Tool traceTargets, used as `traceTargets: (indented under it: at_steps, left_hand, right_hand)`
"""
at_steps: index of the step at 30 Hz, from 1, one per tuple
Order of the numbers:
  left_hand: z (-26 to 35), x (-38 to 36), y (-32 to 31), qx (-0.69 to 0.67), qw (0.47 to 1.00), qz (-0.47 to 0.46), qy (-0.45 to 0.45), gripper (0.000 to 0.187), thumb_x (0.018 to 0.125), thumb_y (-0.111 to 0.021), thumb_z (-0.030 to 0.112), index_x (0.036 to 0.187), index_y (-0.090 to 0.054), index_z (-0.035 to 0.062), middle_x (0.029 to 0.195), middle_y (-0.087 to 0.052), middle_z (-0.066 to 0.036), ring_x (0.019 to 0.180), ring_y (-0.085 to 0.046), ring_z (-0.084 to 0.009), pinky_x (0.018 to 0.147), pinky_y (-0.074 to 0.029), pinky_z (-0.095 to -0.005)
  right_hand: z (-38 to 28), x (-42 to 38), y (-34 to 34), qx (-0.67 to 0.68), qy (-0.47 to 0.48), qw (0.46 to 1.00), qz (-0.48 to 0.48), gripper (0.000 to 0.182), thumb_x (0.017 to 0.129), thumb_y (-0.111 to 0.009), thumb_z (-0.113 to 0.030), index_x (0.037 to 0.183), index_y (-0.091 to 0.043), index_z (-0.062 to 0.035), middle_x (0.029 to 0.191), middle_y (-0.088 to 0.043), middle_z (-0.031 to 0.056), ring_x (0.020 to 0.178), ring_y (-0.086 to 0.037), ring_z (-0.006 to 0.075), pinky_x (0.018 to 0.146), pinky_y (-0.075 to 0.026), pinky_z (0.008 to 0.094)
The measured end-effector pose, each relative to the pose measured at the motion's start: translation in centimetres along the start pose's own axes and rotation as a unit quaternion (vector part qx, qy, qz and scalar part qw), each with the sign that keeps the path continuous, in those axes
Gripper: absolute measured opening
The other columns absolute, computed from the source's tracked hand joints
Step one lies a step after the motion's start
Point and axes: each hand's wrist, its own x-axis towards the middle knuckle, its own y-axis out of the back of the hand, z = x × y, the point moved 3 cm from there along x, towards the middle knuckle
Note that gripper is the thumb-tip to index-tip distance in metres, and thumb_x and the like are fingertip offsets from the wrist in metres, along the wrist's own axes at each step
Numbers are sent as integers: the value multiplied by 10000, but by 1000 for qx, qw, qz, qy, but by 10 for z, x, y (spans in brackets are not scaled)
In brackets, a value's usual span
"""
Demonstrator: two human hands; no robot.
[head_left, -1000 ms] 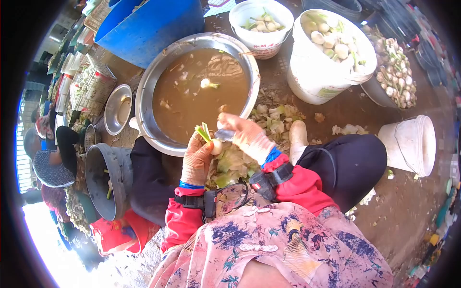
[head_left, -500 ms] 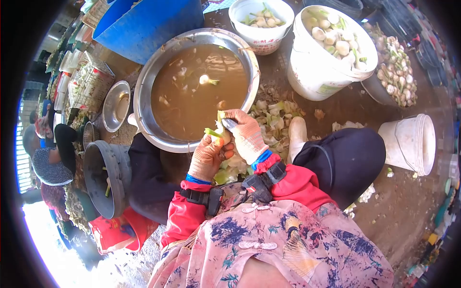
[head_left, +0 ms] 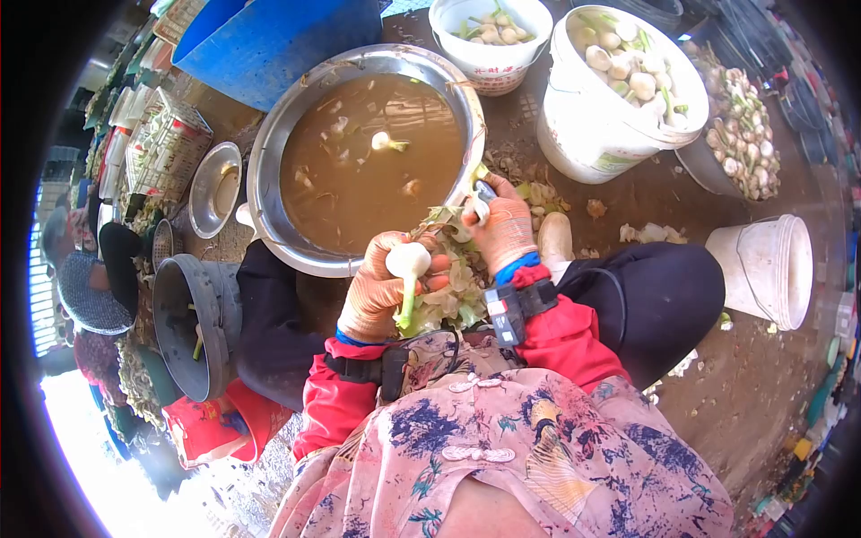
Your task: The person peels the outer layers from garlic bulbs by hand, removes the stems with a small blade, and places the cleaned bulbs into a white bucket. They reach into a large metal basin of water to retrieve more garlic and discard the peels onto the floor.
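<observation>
My left hand (head_left: 373, 285) is closed around a white peeled garlic bulb (head_left: 409, 259), its green stem pointing down toward my lap. To the right, my right hand (head_left: 502, 231) grips a small knife (head_left: 482, 201), its blade partly hidden by the fingers. A strip of greenish peel (head_left: 479, 173) shows by the blade. Both hands are at the near edge of a metal basin (head_left: 261, 193) of brown water, where another garlic bulb (head_left: 383, 142) floats among bits of skin. Peelings (head_left: 456, 300) lie beneath my hands.
A large white bucket (head_left: 574, 143) and a smaller one (head_left: 495, 81) hold peeled bulbs. Unpeeled garlic (head_left: 743, 148) is heaped at right, near a tipped white bucket (head_left: 749, 269). A grey bucket (head_left: 215, 345) and blue tub (head_left: 287, 54) stand left.
My hands have moved apart; the right went right and up with the knife and peel. The bulb in my left hand has turned, stem now downward, and looks whiter.
</observation>
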Motion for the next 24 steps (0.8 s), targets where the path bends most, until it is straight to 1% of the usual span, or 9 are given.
traceTargets:
  at_steps: [1, 2, 5, 7, 10, 14, 18, 22, 24]
  left_hand:
    - [2, -1, 3, 0, 1000, 1, -1, 553, 694, -792, -12, 1173, -545, 112, 1136, -602, -108, 1066, -625, -262, 873, -559, -419]
    - [6, -3, 9, 14, 1000, 26, 10, 552, 699, -791, 1, 1179, -545, 117, 1139, -601, -108, 1037, -636, -254, 861, -559, -410]
    - [10, -8, 25, 43, 997, 65, 16, 526, 724, -781, 52, 1191, -544, 96, 1119, -611, -104, 931, -660, -216, 803, -557, -363]
    - [9, -12, 33, 49, 993, 96, 40, 516, 727, -782, 97, 1186, -549, 63, 1063, -628, -92, 858, -655, -185, 782, -551, -341]
    - [-1, -13, 54, 69, 987, 121, 82, 444, 768, -759, 147, 1143, -566, 10, 943, -638, -74, 766, -646, -165, 694, -539, -295]
    - [-4, -8, 53, 138, 973, 131, 128, 369, 801, -740, 160, 1090, -580, -6, 817, -615, -36, 660, -599, -119, 607, -497, -242]
    - [1, -7, 49, 194, 965, 101, 146, 380, 793, -753, 171, 1083, -581, -2, 833, -602, -25, 642, -562, -105, 597, -476, -235]
    - [4, -8, 41, 154, 979, 5, 132, 482, 774, -766, 170, 1181, -569, 2, 947, -640, -51, 750, -629, -164, 648, -518, -268]
    - [2, -8, 41, 114, 984, 41, 132, 494, 783, -754, 161, 1212, -559, 13, 995, -645, -63, 813, -645, -197, 689, -537, -300]
  right_hand:
    - [8, 3, 3, 146, -127, 980, -55, 286, 865, -559, 12, 1143, -611, -25, 936, -660, 97, 828, -621, 160, 699, -520, 261]
    - [8, 4, 4, 146, -126, 980, -57, 286, 865, -559, 12, 1143, -611, -25, 936, -660, 97, 828, -621, 160, 699, -520, 261]
    - [10, -4, -11, 35, -180, 948, -261, 295, 850, -581, 40, 1128, -645, -32, 1030, -685, 99, 913, -638, 151, 821, -505, 258]
    - [-6, -17, -22, 209, -107, 948, -215, 337, 835, -599, 73, 1150, -644, -39, 1109, -682, 87, 1022, -637, 145, 910, -478, 249]
    - [-31, -28, -34, 277, -31, 931, -236, 357, 825, -612, 80, 1160, -635, -40, 1109, -682, 85, 1021, -639, 155, 919, -480, 253]
    - [-35, -34, -44, 94, 55, 964, -242, 368, 833, -589, 87, 1175, -616, -49, 1105, -678, 90, 995, -648, 170, 866, -503, 280]
    - [-20, -30, -49, 194, -59, 956, -214, 309, 851, -556, 79, 1128, -628, -40, 1046, -672, 78, 939, -640, 165, 829, -512, 282]
    - [12, -25, -44, 347, -257, 893, -127, 280, 867, -527, 55, 1103, -639, -46, 993, -642, 58, 843, -627, 153, 732, -550, 275]
    - [38, -25, -34, 398, -344, 849, -48, 261, 883, -530, 16, 1105, -641, -65, 935, -623, 50, 736, -605, 133, 656, -567, 288]
